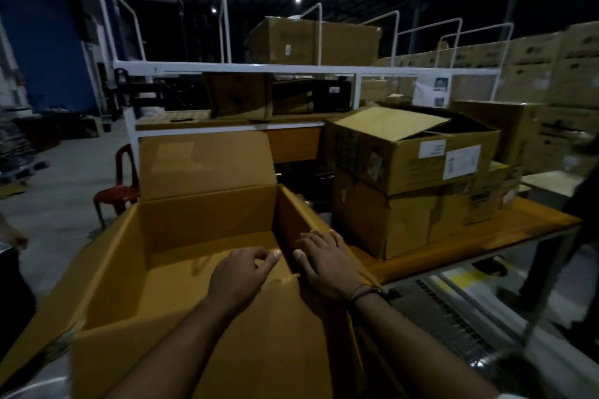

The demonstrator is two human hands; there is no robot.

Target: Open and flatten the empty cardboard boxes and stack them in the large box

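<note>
Progress looked slight: the large box (181, 236) stood open beside the orange table's (486, 235) left end, with no flattened cardboard visible inside. The left hand (241, 272) hovered loosely curled at its near right corner, gripping nothing. The right hand (327, 266) lay flat-fingered on the right wall's rim. Two stacked boxes (411, 172) sat unflattened on the tabletop. Behind were a white rack (259, 68), a red chair (116, 193) and dim warehouse floor (58, 204).

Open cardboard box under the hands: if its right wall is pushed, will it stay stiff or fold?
Probably light: the open box looks empty. Its walls likely flex, since the near corner by the right hand looks split and the rear flap stands loose. A sideways push would probably skew it towards flat.
</note>
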